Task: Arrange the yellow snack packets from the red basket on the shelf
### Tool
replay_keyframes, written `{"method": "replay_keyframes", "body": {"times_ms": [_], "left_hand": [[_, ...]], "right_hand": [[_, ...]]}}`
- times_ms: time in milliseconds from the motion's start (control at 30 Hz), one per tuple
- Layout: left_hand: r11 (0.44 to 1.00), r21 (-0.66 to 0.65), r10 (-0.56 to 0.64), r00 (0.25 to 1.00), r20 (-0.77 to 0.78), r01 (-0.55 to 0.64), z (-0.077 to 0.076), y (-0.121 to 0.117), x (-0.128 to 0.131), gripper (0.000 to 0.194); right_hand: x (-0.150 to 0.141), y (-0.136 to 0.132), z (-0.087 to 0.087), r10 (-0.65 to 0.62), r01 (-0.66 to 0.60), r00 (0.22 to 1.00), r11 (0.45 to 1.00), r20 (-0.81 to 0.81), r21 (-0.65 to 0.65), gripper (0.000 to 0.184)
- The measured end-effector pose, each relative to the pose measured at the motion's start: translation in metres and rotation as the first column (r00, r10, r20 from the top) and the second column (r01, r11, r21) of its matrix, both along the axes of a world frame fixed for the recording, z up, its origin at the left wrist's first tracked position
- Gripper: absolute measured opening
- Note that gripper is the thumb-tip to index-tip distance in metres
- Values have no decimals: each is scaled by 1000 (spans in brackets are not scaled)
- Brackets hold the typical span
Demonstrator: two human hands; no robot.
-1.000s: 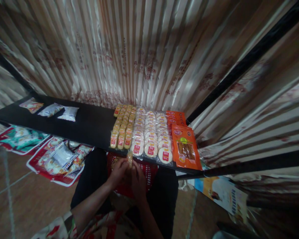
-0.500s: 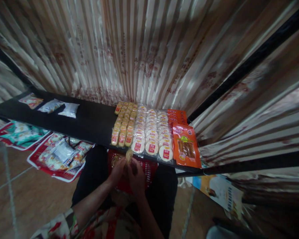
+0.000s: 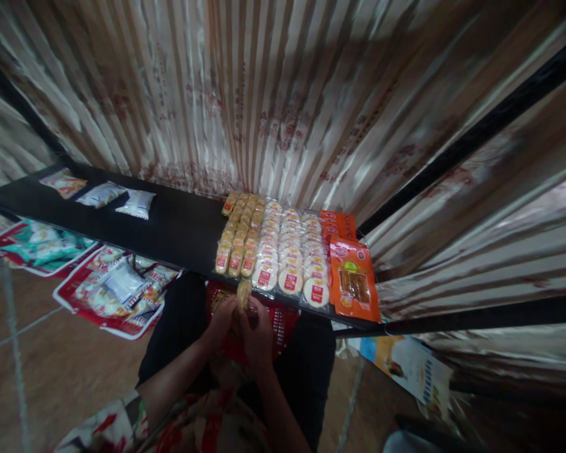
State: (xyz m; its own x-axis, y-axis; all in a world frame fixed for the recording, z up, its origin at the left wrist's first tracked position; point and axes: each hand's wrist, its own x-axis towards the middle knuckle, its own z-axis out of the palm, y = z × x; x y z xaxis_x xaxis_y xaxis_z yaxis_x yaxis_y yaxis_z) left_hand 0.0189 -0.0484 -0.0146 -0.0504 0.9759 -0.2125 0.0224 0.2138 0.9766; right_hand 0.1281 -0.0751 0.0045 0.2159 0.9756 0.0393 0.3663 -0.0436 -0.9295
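Note:
Between my two hands, just off the shelf's front edge, is a small wrapped golden snack (image 3: 244, 294), its top end sticking up. My left hand (image 3: 222, 319) pinches it from the left. My right hand (image 3: 258, 330) grips it from the right, thumb raised against the wrapper. Below them a red basket (image 3: 287, 324) sits between my legs, its contents mostly covered by the hands. Right in front, rows of similar golden wrapped snacks (image 3: 236, 255) lie overlapping on the black shelf (image 3: 179, 233), beside rows of round white wrapped crackers (image 3: 290, 280).
Orange snack pouches (image 3: 356, 283) stand at the shelf's right end. Toward the left lie a whitish packet (image 3: 136, 203) and two others. Red baskets with teal packets (image 3: 42, 245) and white packets (image 3: 122, 283) are on the floor. Black frame bars (image 3: 476, 132) and a curtain (image 3: 264, 94) enclose the shelf.
The snack has been turned in my fingers and stands a little higher, with both hands still on it. The view has shifted slightly; the shelf rows look the same.

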Motion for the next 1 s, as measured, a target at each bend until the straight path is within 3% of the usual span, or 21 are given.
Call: {"method": "replay_keyframes", "body": {"times_ms": [300, 433, 700, 833, 1000], "left_hand": [[997, -17, 67, 995, -78, -69, 1, -1, -11, 20], [996, 11, 85, 992, -90, -85, 11, -2, -22, 21], [987, -44, 157, 980, 123, -152, 42, 10, -41, 31], [965, -79, 260, 957, 132, -251, 49, 19, -52, 35], [948, -91, 315, 944, 102, -306, 50, 28, -70, 40]], "right_hand": [[-14, 5, 15, 6, -6, 1000, 1000, 5, -21, 36], [-24, 8, 14, 32, -32, 999, 999, 6, -20, 35], [-53, 23, 23, 119, -119, 993, 993, -15, 28, 34], [-66, 37, 32, 152, -151, 988, 986, -4, 76, 32], [-81, 49, 29, 170, -168, 985, 983, -21, 69, 27]]}}
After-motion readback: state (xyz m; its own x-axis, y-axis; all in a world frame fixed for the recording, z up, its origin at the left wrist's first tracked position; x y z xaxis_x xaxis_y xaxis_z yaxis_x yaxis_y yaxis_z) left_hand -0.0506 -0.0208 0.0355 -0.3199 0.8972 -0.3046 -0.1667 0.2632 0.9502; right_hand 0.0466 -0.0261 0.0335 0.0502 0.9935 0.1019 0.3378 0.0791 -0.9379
